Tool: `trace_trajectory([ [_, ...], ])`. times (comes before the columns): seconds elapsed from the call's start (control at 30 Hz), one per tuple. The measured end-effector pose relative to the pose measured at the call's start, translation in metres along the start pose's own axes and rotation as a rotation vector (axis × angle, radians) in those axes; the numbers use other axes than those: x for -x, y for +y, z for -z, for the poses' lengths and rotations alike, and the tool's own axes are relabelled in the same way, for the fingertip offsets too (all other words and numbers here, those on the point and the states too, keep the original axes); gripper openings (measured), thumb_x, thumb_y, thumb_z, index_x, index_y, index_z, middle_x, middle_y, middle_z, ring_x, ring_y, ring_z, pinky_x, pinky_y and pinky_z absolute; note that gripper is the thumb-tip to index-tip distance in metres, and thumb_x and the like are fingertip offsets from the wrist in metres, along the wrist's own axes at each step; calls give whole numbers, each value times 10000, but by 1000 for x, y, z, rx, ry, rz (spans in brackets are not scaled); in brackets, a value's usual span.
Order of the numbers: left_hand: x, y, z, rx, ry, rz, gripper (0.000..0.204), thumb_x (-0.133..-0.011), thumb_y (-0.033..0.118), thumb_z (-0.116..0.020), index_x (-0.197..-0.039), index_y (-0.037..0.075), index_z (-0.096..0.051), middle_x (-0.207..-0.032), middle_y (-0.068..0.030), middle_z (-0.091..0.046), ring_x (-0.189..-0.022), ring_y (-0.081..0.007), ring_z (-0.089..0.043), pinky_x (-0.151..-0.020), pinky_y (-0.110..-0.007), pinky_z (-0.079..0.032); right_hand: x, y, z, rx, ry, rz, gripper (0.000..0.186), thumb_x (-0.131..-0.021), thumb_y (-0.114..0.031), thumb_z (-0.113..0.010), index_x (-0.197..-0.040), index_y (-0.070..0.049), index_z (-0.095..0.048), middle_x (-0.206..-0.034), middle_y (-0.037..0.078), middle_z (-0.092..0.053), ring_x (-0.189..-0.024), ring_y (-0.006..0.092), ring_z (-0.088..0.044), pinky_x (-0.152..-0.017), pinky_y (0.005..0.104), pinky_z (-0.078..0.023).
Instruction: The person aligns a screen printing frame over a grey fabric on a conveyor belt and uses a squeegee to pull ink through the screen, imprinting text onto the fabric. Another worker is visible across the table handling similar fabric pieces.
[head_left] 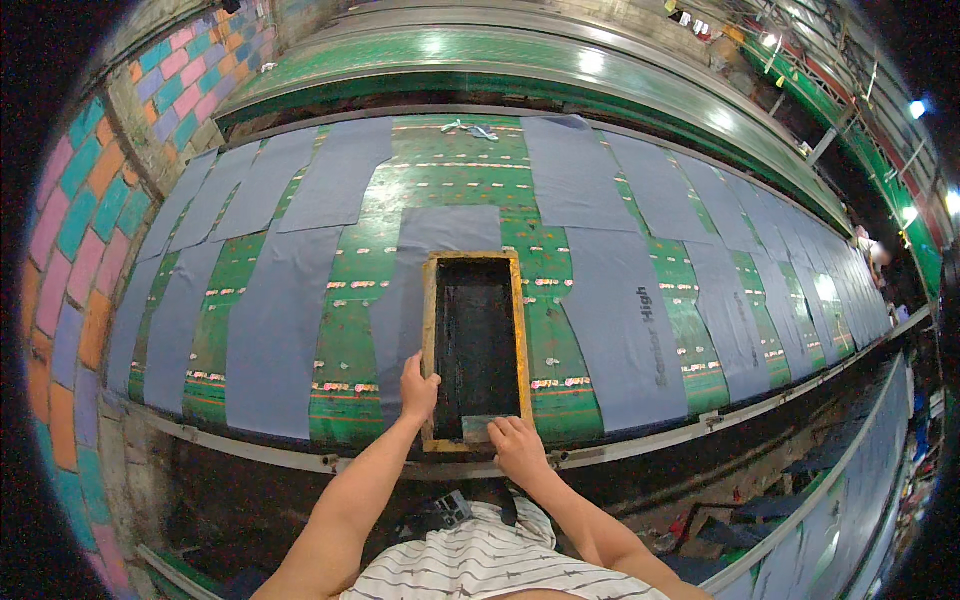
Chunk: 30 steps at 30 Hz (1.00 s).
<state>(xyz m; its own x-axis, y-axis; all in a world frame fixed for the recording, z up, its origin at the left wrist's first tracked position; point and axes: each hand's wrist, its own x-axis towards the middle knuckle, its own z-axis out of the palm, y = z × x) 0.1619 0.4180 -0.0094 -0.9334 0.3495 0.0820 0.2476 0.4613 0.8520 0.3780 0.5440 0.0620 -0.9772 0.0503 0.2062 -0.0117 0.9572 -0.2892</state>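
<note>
A rectangular printing screen [474,340] with a yellow-stained frame and a dark, ink-smeared inner area lies over one grey fabric piece [450,228] on the long green table. My left hand [419,388] grips the left side of the frame, fingers closed on it. Inside the frame's near end, my right hand [513,443] is closed on the top edge of a squeegee blade [480,428]; its lower part is hard to make out. More grey cut pieces [270,350] lie in rows to both sides, some to the right with dark printed lettering.
Beyond the table runs a second long green table [520,75]. A painted brick wall [80,250] stands close on the left. A metal rail and shelf [810,500] are at the lower right. Light cloth scraps [470,130] lie near the far edge. A blurred person [872,250] is at the far right end.
</note>
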Motion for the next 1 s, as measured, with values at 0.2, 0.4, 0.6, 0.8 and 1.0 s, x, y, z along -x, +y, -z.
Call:
trace_trajectory([
  [0.2,-4,4,0,65,-24,54,633,-714,54,-689,-1324,-39,-547,-1294,-204,-592,-1229,-381,-557,-1062,-416,-432,17,2,-9,-30,16,6,509,-667,-54,-710,-1161,11,-604,-1183,146,-612,-1149,321,-577,-985,423,-473],
  [0.4,-1,0,0,51,-8,74,636,-725,52,-667,-1342,-32,-541,-1271,-198,-596,-1187,-373,-574,-1034,-419,-445,7,-3,16,-334,52,-152,408,-836,-149,-722,-1192,27,-628,-1159,189,-649,-1099,358,-611,-954,446,-490],
  [0.6,0,7,0,46,8,65,632,-707,39,-680,-1324,-29,-564,-1285,-195,-613,-1195,-362,-589,-1037,-409,-450,-10,71,-11,-340,302,-626,390,-899,-246,-698,-1197,3,-665,-1126,223,-682,-998,387,-669,-881,461,-524],
  [0.8,-1,-2,-1,17,-5,61,625,-757,66,-638,-1365,-31,-532,-1288,-196,-581,-1183,-374,-573,-1014,-428,-453,-16,84,-34,-404,55,-732,281,-907,-257,-637,-955,4,-728,-954,261,-678,-913,460,-657,-803,525,-529],
  [1.0,1,1,-2,39,23,67,626,-727,51,-678,-1339,-11,-562,-1281,-197,-619,-1199,-366,-591,-1026,-412,-458,-17,78,-33,-368,45,-789,261,-907,-252,-647,-964,-12,-732,-925,264,-674,-891,466,-655,-797,540,-521],
])
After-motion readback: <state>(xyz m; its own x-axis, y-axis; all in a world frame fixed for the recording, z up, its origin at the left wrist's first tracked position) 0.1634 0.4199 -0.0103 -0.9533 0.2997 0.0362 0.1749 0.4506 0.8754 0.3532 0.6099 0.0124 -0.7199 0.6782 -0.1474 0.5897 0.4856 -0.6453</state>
